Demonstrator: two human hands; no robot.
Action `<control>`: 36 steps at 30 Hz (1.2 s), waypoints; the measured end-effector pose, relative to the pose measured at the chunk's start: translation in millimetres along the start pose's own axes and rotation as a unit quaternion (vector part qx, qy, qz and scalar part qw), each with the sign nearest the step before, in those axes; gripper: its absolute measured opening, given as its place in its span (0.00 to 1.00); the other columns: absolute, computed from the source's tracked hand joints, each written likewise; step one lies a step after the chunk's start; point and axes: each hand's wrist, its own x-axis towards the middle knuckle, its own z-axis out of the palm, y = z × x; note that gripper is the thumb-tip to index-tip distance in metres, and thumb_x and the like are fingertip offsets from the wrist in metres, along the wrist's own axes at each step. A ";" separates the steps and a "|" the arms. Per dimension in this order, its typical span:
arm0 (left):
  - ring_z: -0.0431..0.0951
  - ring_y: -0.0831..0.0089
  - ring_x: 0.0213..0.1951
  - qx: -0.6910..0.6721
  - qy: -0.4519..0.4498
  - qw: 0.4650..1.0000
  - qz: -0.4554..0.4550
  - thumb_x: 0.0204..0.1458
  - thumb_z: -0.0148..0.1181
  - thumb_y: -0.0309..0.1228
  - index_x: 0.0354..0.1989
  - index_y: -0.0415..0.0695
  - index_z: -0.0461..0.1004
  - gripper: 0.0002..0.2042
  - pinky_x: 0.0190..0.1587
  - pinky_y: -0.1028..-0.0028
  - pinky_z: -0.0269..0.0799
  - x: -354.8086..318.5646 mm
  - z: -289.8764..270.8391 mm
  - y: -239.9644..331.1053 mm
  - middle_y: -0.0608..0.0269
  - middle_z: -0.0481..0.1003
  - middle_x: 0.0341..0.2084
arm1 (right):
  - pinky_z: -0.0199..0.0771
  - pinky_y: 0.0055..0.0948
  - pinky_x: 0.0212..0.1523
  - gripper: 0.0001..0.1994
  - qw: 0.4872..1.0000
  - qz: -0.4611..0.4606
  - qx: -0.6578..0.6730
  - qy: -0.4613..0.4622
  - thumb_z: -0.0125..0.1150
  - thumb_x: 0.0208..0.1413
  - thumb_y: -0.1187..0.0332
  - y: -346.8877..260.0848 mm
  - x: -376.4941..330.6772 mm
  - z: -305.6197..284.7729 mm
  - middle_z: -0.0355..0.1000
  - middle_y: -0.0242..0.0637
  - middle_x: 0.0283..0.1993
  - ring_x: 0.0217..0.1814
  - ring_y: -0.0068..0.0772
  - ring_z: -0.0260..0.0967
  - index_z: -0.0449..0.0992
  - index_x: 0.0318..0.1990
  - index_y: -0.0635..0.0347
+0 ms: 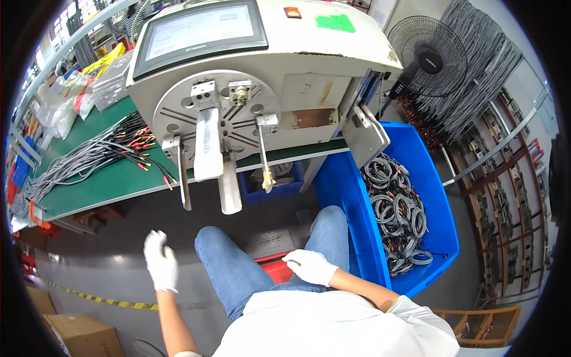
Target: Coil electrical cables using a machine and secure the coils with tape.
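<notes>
Seated before a cable-winding machine (250, 71) with a round faceplate (217, 116) and long metal prongs (208, 152) hanging down at 12 o'clock. Left hand (160, 262), white-gloved, raised at 9 o'clock over bare floor, fingers loosely spread, holding nothing. Right hand (309, 266), also gloved, resting on the right thigh at 6 o'clock, fingers curled; whether anything thin sits in that grip, cannot tell.

Nearest work pieces: coiled grey cables (398, 211) piled in a blue bin (437, 178) at 3 o'clock, just beside the right knee. More grey cables with red-and-black ends (101, 152) lying loose on the green tabletop (113, 184) at 10 o'clock, well apart from either hand.

Judging by looks: coils light, springy, soft-jacketed, not fragile, prone to tangling with neighbours. Best taken around the bundled ring itself rather than by a loose end, to keep the loops from unwinding. Loose lengths on the tabletop likely floppy; better gathered near the terminal ends.

A black fan (431, 56) at 1 o'clock.
</notes>
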 end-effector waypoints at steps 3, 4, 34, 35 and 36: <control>0.65 0.56 0.58 0.069 0.136 0.988 -0.012 0.50 0.52 0.20 0.54 0.40 0.70 0.20 0.62 0.64 0.57 60.3 -22.2 -52.0 0.50 0.67 0.55 | 0.70 0.37 0.50 0.14 0.997 0.015 -0.049 -0.049 0.47 0.60 0.60 -2.8 -1.8 4.9 0.74 0.42 0.45 0.48 0.44 0.71 0.75 0.45 0.55; 0.66 0.56 0.58 0.086 0.174 0.981 -0.019 0.50 0.52 0.21 0.55 0.40 0.69 0.20 0.62 0.64 0.57 76.9 -32.3 -69.6 0.50 0.68 0.55 | 0.70 0.37 0.50 0.14 0.997 0.005 -0.053 -0.063 0.47 0.60 0.60 -5.3 -3.1 5.4 0.74 0.42 0.45 0.48 0.44 0.71 0.75 0.45 0.55; 0.76 0.60 0.35 0.244 0.093 0.962 -0.076 0.53 0.55 0.41 0.30 0.47 0.76 0.11 0.37 0.62 0.74 292.5 4.9 -172.5 0.60 0.74 0.32 | 0.74 0.32 0.43 0.08 0.991 0.093 -0.094 0.002 0.62 0.48 0.74 -1.6 -7.8 -31.3 0.76 0.43 0.38 0.40 0.42 0.75 0.79 0.37 0.58; 0.76 0.60 0.35 0.245 0.119 0.959 -0.081 0.53 0.55 0.42 0.26 0.47 0.76 0.12 0.37 0.63 0.74 290.7 4.6 -168.7 0.61 0.75 0.29 | 0.74 0.32 0.42 0.08 0.992 0.095 -0.087 0.014 0.62 0.48 0.73 -1.2 -5.0 -33.4 0.76 0.43 0.38 0.40 0.41 0.75 0.79 0.37 0.57; 0.76 0.60 0.35 0.250 0.118 0.957 -0.085 0.53 0.55 0.42 0.26 0.47 0.76 0.12 0.37 0.63 0.74 284.0 2.8 -166.1 0.61 0.75 0.29 | 0.74 0.31 0.42 0.08 0.992 0.097 -0.080 0.026 0.62 0.48 0.73 0.4 -2.8 -35.8 0.76 0.43 0.38 0.40 0.41 0.75 0.79 0.37 0.57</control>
